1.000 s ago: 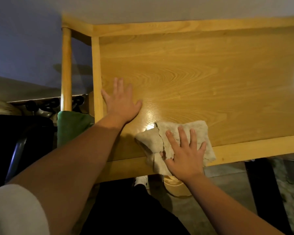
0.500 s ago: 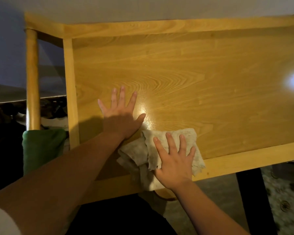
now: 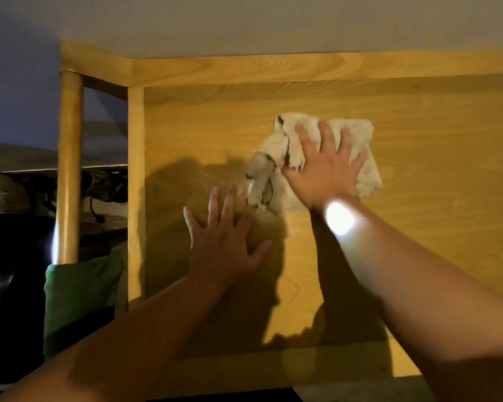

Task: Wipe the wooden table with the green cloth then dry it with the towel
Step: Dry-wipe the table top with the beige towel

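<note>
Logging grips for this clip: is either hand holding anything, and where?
Nothing is gripped. The right hand presses flat on the towel's middle; the left hand lies bare on the table.

surface: wooden table point(image 3: 418, 227), light honey grain with a raised rim round the edge
on it: crumpled pale towel point(image 3: 357, 146), up toward the far side
also on it: left hand point(image 3: 224, 245) flat, right hand point(image 3: 323, 169) flat on the towel

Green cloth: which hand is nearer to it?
Left. The left hand lies flat on the table, just right of the green cloth hanging off the left edge. The right hand is farther right and up, pressing the towel.
</note>
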